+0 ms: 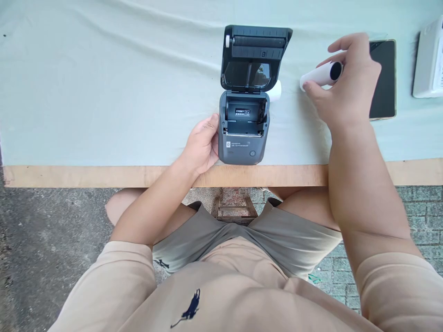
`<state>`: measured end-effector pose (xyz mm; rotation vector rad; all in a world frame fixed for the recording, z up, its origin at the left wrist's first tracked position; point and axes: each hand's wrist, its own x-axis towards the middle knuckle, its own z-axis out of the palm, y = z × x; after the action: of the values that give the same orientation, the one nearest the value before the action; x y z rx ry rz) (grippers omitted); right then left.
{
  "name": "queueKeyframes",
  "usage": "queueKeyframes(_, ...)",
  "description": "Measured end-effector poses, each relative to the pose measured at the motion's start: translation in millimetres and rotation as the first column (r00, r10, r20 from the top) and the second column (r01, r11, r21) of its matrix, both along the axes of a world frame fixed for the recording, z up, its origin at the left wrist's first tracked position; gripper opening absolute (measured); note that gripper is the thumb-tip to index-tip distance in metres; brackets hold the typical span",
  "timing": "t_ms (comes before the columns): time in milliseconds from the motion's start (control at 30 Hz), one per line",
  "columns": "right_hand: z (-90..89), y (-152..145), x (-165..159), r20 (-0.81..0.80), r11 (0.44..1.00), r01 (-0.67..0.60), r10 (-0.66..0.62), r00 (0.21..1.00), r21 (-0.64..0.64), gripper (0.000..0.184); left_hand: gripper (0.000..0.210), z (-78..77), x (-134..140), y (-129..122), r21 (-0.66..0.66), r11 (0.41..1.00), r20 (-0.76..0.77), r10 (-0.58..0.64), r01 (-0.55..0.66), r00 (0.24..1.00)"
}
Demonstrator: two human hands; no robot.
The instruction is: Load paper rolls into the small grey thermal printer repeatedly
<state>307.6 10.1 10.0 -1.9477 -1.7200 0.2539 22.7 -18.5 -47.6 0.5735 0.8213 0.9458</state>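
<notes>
Left hand (202,144) comes over the bare wooden edge (162,176) of the table, thumb pressed along the left side of a dark grey printer (242,147) and the palm curled against it; the tips of the other fingers are out of my sight. The printer is just beyond that edge, power button (252,153) toward the person, though I can't tell whether it rests on the pale cloth (104,92) or is lifted a little. Its bay (244,112) gapes open, a small black label on the inner wall. Past the bay, the lid (254,57) stands swung back on its hinge, with a window next to the hinge and a dark roller (258,41) across the far end.

Over to the right, well apart from the printer, the right hand (353,87) pinches a white roll (320,76) between thumb and fingers, its black round end turned toward the palm; one finger arches clear of it. Another white cylinder (276,91) peeks out from behind the printer, near the hinge. A dark-screened tablet (385,78) lies beside the right hand, partly covered by it, and farther right sits a white box (429,60), cut off by the edge of view.
</notes>
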Motion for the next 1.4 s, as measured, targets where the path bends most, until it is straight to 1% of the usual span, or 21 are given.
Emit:
queueKeyframes(100, 6.0, -2, -3, 0.094, 0.997, 0.038, -0.032, 0.995, -0.066, 0.060, 0.028, 1.3, 0, 0, 0.002, 1.000, -0.005, 0.005, -0.005, 1.000)
queueKeyframes(167, 8.6, -1, -6, 0.119, 0.988, 0.068, -0.052, 0.992, -0.140, 0.064, 0.028, 2.9, 0, 0, 0.000, 1.000, -0.017, 0.002, -0.002, 1.000)
queueKeyframes(233, 8.9, 0, -8, 0.129, 0.980, 0.105, -0.083, 0.988, -0.171, 0.071, 0.028, 4.3, 1, 0, -0.002, 1.000, -0.023, -0.001, 0.001, 1.000)
queueKeyframes(300, 7.1, 2, -9, 0.111, 0.979, 0.118, -0.100, 0.989, -0.168, 0.080, 0.029, 4.8, 1, 0, 0.001, 1.000, -0.018, -0.003, 0.003, 1.000)
queueKeyframes(433, 6.8, 4, -4, 0.057, 0.977, 0.095, -0.086, 0.995, -0.192, 0.100, 0.029, 3.8, 1, -1, 0.007, 1.000, -0.008, 0.000, 0.000, 1.000)
queueKeyframes(500, 12.5, 4, -2, 0.101, 0.992, 0.055, -0.043, 0.994, -0.116, 0.103, 0.029, 3.1, 1, -1, 0.011, 1.000, -0.016, -0.001, 0.001, 1.000)
queueKeyframes(567, 21.4, 4, -3, 0.200, 0.999, -0.026, 0.016, 0.980, 0.048, 0.088, 0.030, 2.4, 1, -1, 0.015, 1.000, -0.022, -0.004, 0.005, 1.000)
queueKeyframes(600, 25.7, 3, -6, 0.254, 0.992, -0.072, 0.042, 0.966, 0.107, 0.078, 0.030, 2.1, 1, -1, 0.016, 1.000, -0.021, -0.005, 0.006, 1.000)
queueKeyframes(633, 29.2, 3, -10, 0.292, 0.986, -0.107, 0.067, 0.954, 0.124, 0.069, 0.030, 1.7, 1, -1, 0.016, 1.000, -0.018, -0.004, 0.004, 1.000)
queueKeyframes(667, 31.3, 2, -15, 0.317, 0.985, -0.134, 0.095, 0.944, 0.105, 0.063, 0.029, 1.4, 1, -1, 0.017, 1.000, -0.015, 0.002, -0.002, 1.000)
queueKeyframes(733, 30.0, 2, -26, 0.314, 0.976, -0.215, 0.211, 0.925, -0.023, 0.056, 0.028, 1.1, 1, -1, 0.011, 1.000, -0.018, 0.019, -0.019, 1.000)
queueKeyframes(800, 22.0, 2, -38, 0.292, 0.935, -0.330, 0.354, 0.888, -0.131, 0.044, 0.028, 1.4, 1, -1, -0.003, 0.999, -0.037, 0.040, -0.040, 0.999)
queueKeyframes(833, 16.6, 3, -43, 0.281, 0.914, -0.374, 0.405, 0.870, -0.160, 0.035, 0.028, 1.7, 1, -2, -0.009, 0.999, -0.048, 0.045, -0.045, 0.998)
queueKeyframes(900, 6.5, 4, -50, 0.252, 0.888, -0.422, 0.458, 0.853, -0.185, 0.016, 0.027, 2.2, 1, -2, -0.011, 0.999, -0.059, 0.046, -0.047, 0.997)
queueKeyframes(933, 3.0, 5, -53, 0.234, 0.885, -0.423, 0.460, 0.856, -0.192, 0.010, 0.026, 2.3, 1, -2, -0.008, 0.999, -0.060, 0.044, -0.045, 0.997)
queueKeyframes(1033, 1.3, 8, -57, 0.212, 0.894, -0.374, 0.426, 0.880, -0.246, 0.022, 0.026, 2.1, 1, -2, -0.006, 1.000, -0.059, 0.030, -0.031, 0.998)
queueKeyframes(1100, 6.8, 9, -55, 0.254, 0.912, -0.314, 0.380, 0.889, -0.266, 0.023, 0.027, 1.6, 0, -2, -0.007, 1.000, -0.062, 0.026, -0.027, 0.998)
queueKeyframes(1200, 19.9, 7, -46, 0.334, 0.958, -0.186, 0.252, 0.908, -0.217, 0.011, 0.028, 1.3, 0, -3, 0.003, 1.000, -0.057, 0.022, -0.022, 0.998)
queueKeyframes(1267, 29.2, 4, -38, 0.324, 0.982, -0.091, 0.142, 0.935, -0.169, 0.019, 0.030, 2.2, 1, -2, 0.008, 1.000, -0.040, 0.010, -0.010, 0.999)
queueKeyframes(1333, 37.1, -2, -31, 0.200, 0.996, -0.038, 0.054, 0.978, -0.082, 0.022, 0.032, 3.8, 1, -2, 0.010, 1.000, -0.025, -0.004, 0.005, 1.000)
queueKeyframes(1400, 43.4, -8, -28, -0.042, 0.998, -0.037, 0.039, 0.998, 0.047, 0.018, 0.033, 5.6, 2, -2, 0.008, 1.000, -0.025, -0.020, 0.020, 0.999)
